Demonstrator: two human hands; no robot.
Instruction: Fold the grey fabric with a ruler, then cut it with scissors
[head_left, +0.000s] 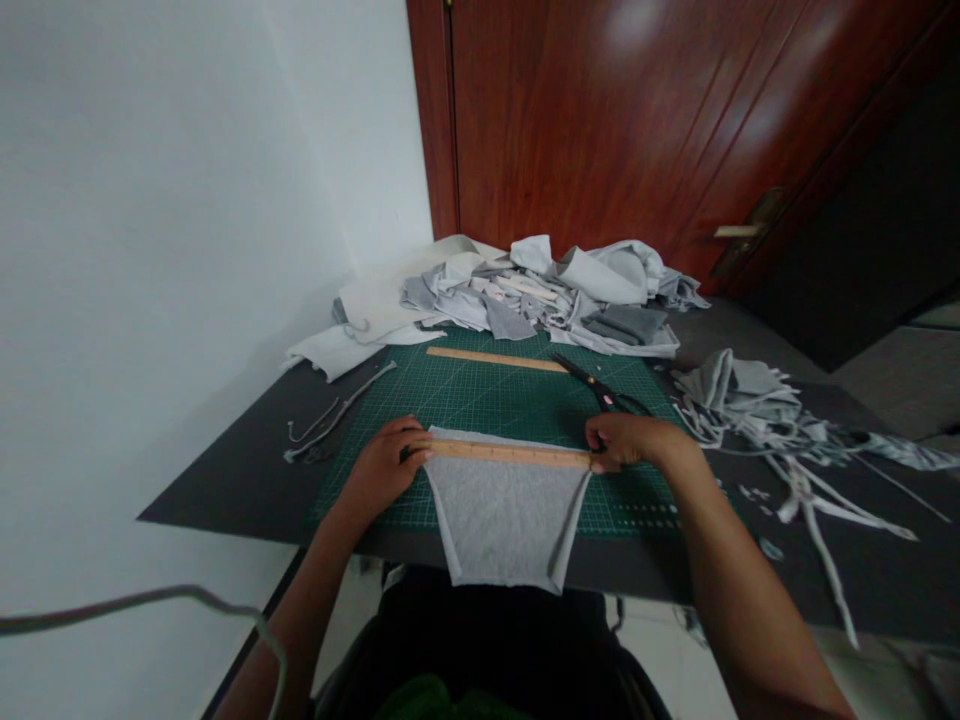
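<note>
A wooden ruler [510, 454] lies across the upper part of a grey fabric piece [508, 520], just below its far edge. My left hand [381, 472] is closed on the ruler's left end, thumb and fingers at the cloth's corner. At the other end, my right hand [628, 440] pinches the ruler and the cloth's right corner. The fabric narrows toward me and hangs over the table's front edge. Beneath it is a green cutting mat [480, 395] with grid lines. Black scissors [600, 388] rest beyond my right hand, beside a second wooden ruler [495, 359].
Heaped grey and white fabric scraps [525, 290] cover the table's back, against a wooden door [570, 120]. Cut strips [806, 500] and crumpled grey cloth [739, 390] lie on the right. Thin cords [341, 412] are at left, near the wall. A cable [187, 592] curves at lower left.
</note>
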